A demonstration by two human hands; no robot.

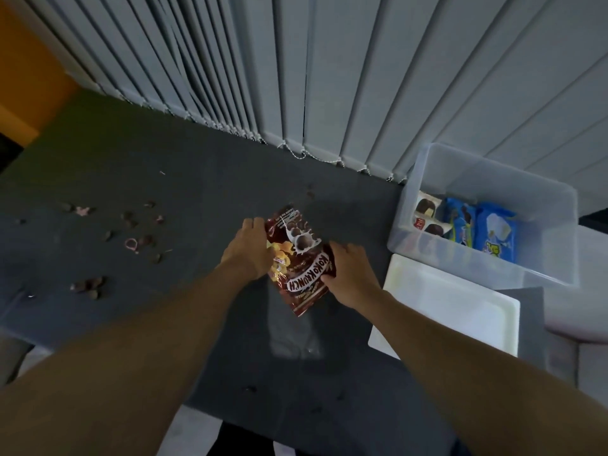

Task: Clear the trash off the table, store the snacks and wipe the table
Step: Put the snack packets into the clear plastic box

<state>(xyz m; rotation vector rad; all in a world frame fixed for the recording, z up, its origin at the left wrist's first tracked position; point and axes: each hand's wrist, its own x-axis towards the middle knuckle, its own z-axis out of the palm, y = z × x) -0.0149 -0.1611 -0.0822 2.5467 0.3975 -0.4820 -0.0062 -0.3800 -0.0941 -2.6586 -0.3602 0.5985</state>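
A brown Koko Krunch cereal bag [301, 258] is held over the middle of the dark grey table [164, 166]. My left hand [248, 246] grips its left edge and my right hand [350, 273] pinches its right edge. Spilled brown cereal pieces and pink scraps [131, 238] lie scattered on the table's left side. A clear plastic storage bin [487, 179] stands at the right, holding blue snack packs [496, 235] and white-and-brown packs [427, 209].
A white lid or tray [454, 307] lies in front of the bin at the table's right edge. A clear plastic sheet [292, 337] lies on the table below the bag. Vertical blinds [329, 77] hang behind the table.
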